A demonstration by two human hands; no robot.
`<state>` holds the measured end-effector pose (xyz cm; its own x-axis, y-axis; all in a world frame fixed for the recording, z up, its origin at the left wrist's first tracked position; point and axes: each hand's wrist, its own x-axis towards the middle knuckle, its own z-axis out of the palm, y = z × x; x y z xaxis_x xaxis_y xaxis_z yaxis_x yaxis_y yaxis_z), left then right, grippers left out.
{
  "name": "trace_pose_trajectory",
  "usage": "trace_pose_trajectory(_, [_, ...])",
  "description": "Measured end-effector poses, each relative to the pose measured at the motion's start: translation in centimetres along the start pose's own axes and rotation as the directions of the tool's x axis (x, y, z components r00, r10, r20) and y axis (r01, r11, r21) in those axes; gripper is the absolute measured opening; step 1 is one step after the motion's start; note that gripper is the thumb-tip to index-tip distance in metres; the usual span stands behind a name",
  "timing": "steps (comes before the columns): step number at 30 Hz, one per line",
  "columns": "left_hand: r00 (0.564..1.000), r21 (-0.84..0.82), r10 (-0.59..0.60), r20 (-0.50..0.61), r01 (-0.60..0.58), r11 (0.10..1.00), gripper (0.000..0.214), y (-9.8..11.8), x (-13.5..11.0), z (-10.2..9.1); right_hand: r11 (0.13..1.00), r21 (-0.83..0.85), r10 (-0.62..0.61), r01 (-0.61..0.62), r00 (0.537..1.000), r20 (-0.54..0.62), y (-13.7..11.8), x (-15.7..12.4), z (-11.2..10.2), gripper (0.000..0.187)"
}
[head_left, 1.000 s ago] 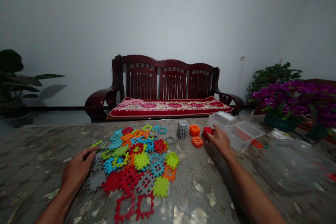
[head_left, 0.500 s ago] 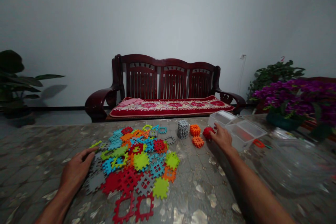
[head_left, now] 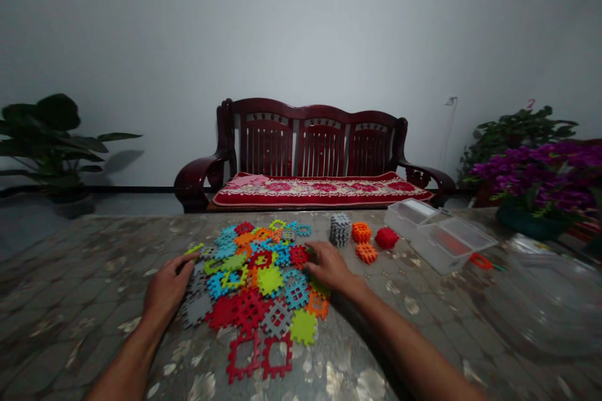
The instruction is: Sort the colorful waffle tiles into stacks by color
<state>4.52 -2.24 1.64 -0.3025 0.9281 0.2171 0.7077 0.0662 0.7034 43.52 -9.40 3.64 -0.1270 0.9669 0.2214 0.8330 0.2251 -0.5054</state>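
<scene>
A spread of flat toothed plastic tiles (head_left: 256, 279) in red, blue, green, orange and grey lies on the stone-patterned table (head_left: 84, 276). My left hand (head_left: 167, 288) rests palm down on the left edge of the spread, fingers touching grey and green tiles. My right hand (head_left: 329, 266) lies on the right edge of the spread, fingers curled over tiles near a red one; whether it grips one I cannot tell. Behind it stand a grey tile stack (head_left: 340, 229), two orange stacks (head_left: 361, 232) and a red stack (head_left: 386, 237).
Two clear plastic boxes (head_left: 439, 235) sit at the right of the stacks, with a clear lid or bowl (head_left: 540, 307) nearer me. Purple flowers (head_left: 540, 182) stand at far right. A dark wooden bench (head_left: 315, 160) with a red cushion is behind the table, a potted plant (head_left: 51, 138) at left.
My right hand left the red stack by the boxes and moved left onto the right edge of the tile spread. The view shifted slightly left. My left hand stayed on the tiles.
</scene>
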Motion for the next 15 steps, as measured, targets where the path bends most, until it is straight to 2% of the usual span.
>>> trace_pose_trajectory(4, [1.0,-0.002,-0.006,0.013,0.006,1.0,0.038,0.4,-0.2,-0.3,0.988,-0.157,0.014,-0.008,0.999,0.038,-2.5,2.1,0.0,0.062])
trace_pose_trajectory(8, [1.0,-0.017,0.001,0.008,0.0,1.0,0.034,0.6,-0.3,-0.4,0.962,-0.274,-0.003,0.017,0.999,0.051,-3.1,3.1,-0.1,0.058])
trace_pose_trajectory(12, [1.0,-0.018,-0.001,-0.002,0.001,1.0,0.034,0.6,-0.4,-0.4,0.979,-0.203,-0.034,0.035,0.999,0.008,-2.4,2.8,-0.5,0.031])
trace_pose_trajectory(15, [1.0,-0.016,0.01,0.015,-0.009,1.0,0.038,0.4,-0.4,-0.3,0.993,-0.107,-0.049,0.04,0.995,-0.084,-1.1,1.5,-1.6,0.023])
